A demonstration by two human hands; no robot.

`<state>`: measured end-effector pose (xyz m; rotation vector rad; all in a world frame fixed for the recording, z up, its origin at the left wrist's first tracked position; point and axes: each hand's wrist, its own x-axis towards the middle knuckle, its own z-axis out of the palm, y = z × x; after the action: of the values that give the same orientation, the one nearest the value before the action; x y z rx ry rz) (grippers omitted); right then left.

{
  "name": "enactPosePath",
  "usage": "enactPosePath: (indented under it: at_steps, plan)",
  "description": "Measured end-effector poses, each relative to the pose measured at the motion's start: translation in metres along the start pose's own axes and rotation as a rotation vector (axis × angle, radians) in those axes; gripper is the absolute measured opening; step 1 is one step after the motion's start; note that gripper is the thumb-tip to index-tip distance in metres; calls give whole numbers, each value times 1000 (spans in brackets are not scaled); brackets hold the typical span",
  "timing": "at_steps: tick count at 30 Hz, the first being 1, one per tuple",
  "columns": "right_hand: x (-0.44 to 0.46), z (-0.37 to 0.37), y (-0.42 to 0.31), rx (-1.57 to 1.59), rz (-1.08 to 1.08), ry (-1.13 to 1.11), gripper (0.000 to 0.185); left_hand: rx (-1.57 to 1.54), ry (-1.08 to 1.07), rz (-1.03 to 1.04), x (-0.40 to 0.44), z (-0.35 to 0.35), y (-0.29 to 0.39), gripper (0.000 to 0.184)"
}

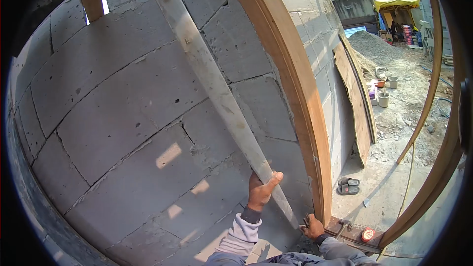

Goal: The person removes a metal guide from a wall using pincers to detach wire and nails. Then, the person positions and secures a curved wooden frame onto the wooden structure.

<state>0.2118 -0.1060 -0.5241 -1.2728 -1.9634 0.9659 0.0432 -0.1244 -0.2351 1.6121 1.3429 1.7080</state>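
My left hand point(261, 191) is wrapped around a long, pale metal straightedge point(217, 81), its thumb lying across the near face. The bar runs diagonally up a grey block wall point(133, 103), with its lower end close to my right hand point(313, 227). That hand is closed, fingers bent together beside the foot of a wooden door frame point(308, 113). Something small and dark shows at its fingertips, too small to name. On the sill to the right lie a hammer point(344, 227) and a round red-and-white item point(367, 234).
Through the doorway, a pair of dark sandals point(349, 185) sits on the concrete. A wooden board point(352, 103) leans on the outer wall. Buckets point(384, 99), a gravel heap point(372, 47) and a yellow canopy point(396, 0) stand farther off. A curved wooden piece point(433, 74) crosses the opening.
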Motion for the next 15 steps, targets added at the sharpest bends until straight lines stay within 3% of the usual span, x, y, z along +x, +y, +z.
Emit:
enactPosePath:
  at_steps: [5, 8, 13, 15]
  plan:
    - [-17, -18, -30, 188, -1, 168, 40, -80, 14, -24, -16, -9, -67, 30]
    - [-12, -28, -59, 291, -104, 302, 35, -28, 27, 26, -21, -8, -93, 34]
    - [-7, -60, -137, 406, -305, 449, 36, -40, -92, -281, -52, -16, -161, 53]
    - [-15, -68, -159, 381, -283, 465, 39, 21, -162, -386, -71, -21, -171, 60]
